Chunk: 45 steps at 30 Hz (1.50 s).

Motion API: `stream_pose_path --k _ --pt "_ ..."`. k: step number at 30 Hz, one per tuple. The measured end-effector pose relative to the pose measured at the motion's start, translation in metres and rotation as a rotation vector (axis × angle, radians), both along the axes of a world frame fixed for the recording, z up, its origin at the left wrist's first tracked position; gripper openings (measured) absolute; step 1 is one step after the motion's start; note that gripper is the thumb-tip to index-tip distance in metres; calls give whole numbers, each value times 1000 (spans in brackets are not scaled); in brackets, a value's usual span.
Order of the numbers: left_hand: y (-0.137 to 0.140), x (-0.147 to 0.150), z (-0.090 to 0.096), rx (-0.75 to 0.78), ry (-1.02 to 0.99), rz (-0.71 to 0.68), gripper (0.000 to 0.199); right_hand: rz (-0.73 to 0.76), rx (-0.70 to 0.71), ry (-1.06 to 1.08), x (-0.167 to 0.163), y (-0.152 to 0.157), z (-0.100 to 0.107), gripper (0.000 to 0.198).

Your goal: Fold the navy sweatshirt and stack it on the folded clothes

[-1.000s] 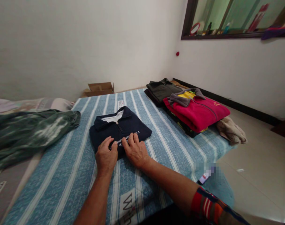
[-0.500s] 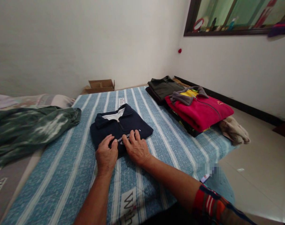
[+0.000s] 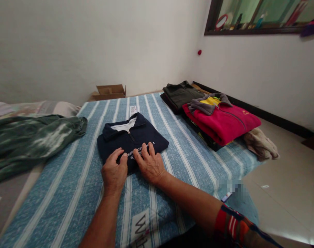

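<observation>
Where the left hand (image 3: 114,170) rests: near left part of the folded navy garment (image 3: 149,132); half open, thumb set apart from curved fingers; whether it pinches fabric cannot be told.
Where the right hand (image 3: 150,167) rests: beside the left hand, on the garment's front; open, fingers slightly spread over the white lettering (image 3: 130,154), gripping nothing visible.
Right sleeve (image 3: 231,225): multicoloured, ending near the elbow.
Navy garment: face up at the middle of the striped cover (image 3: 76,172); collar (image 3: 140,119) directed away from the person, pale lining exposed, short zip (image 3: 131,136) partly undone.
Striped cover: blue with white stripes, carrying the garments.
Left edge: green garment (image 3: 53,137), loosely laid, overlapping the cover.
Right stack: red garment (image 3: 239,120) with grey collar, folded, on top of darker clothing (image 3: 203,136).
Behind the red garment: folded dark jacket (image 3: 182,94).
Right edge: beige cloth (image 3: 261,144), crumpled, overhanging.
Far edge: cardboard box (image 3: 110,91), just beyond the cover, near the wall (image 3: 121,41).
Upper right: framed window (image 3: 250,32) with a round mirror (image 3: 221,21) on its ledge.
</observation>
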<state>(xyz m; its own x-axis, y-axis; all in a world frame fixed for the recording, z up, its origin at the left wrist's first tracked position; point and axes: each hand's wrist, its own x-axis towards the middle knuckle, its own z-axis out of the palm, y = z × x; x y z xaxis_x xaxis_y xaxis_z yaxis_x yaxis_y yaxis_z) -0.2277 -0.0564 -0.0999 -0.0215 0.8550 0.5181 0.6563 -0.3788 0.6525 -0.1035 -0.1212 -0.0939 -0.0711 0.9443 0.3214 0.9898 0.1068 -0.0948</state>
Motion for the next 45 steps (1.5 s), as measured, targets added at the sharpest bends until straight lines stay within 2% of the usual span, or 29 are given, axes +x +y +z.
stream_pose_path --k 8,21,23,25,28,31,33,36,41,45 --pt "-3 -2 3 -76 -76 35 28 44 23 44 -2 1 -1 41" --pt "-4 -1 5 -86 -88 18 28 66 -28 9 -6 4 1 43" --pt "-7 -1 8 -16 -74 16 26 80 -47 7 -5 4 4 43" --pt "-14 1 14 137 -41 -16 23 85 -69 17 -4 4 9 42" --pt "-29 4 25 386 42 -185 13 77 -132 50 -3 7 16 39" --pt "-43 9 33 473 99 -377 8 93 -221 88 1 11 23 35" --pt "-50 10 36 483 94 -403 7 118 -253 101 4 14 28 33" --pt "-56 8 38 418 54 -337 5 142 -255 111 7 15 36 30" --pt "-62 2 47 140 -21 -247 15 131 -260 111 9 17 46 31" --pt "-61 -15 52 -2 -248 28 24 126 -277 101 12 22 52 40"
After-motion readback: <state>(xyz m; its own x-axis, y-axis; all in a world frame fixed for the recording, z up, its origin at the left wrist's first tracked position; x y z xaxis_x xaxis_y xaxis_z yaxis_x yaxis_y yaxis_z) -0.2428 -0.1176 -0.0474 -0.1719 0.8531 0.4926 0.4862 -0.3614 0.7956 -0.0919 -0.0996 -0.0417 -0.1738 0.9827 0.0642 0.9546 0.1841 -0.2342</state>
